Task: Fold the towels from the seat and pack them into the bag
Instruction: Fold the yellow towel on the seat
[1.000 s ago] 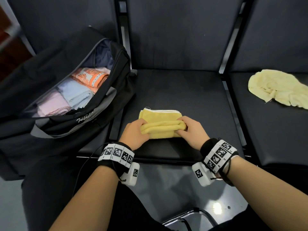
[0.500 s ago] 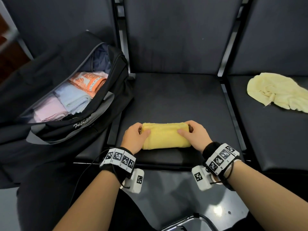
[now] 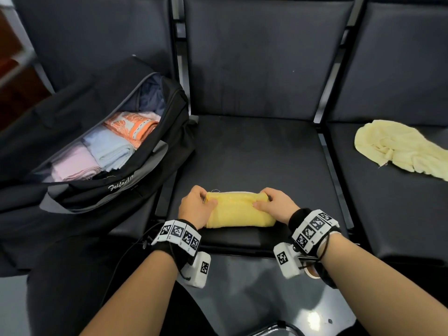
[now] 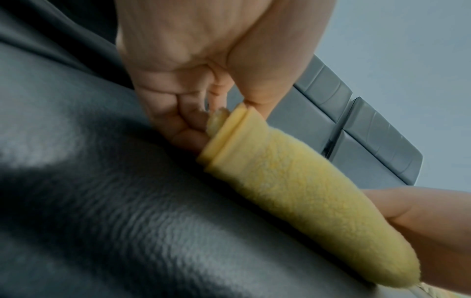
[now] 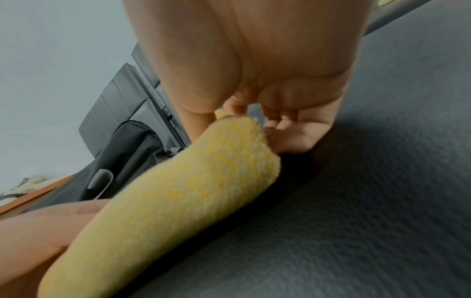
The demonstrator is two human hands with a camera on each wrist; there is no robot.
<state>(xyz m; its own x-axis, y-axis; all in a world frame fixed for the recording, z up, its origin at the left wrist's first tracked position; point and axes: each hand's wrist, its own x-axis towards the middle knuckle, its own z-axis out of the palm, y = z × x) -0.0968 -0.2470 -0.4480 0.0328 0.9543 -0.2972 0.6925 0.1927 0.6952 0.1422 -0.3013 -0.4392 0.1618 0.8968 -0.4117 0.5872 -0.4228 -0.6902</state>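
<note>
Dark seat [image 3: 254,156] bears fuzzy yellow towel [image 3: 238,212], folded; left grip [image 3: 195,208], right grip [image 3: 276,206] pinch ends.

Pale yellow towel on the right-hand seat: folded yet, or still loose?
Still loose. The pale yellow towel lies crumpled and spread on the right seat, untouched; both hands are on the other yellow towel.
</note>
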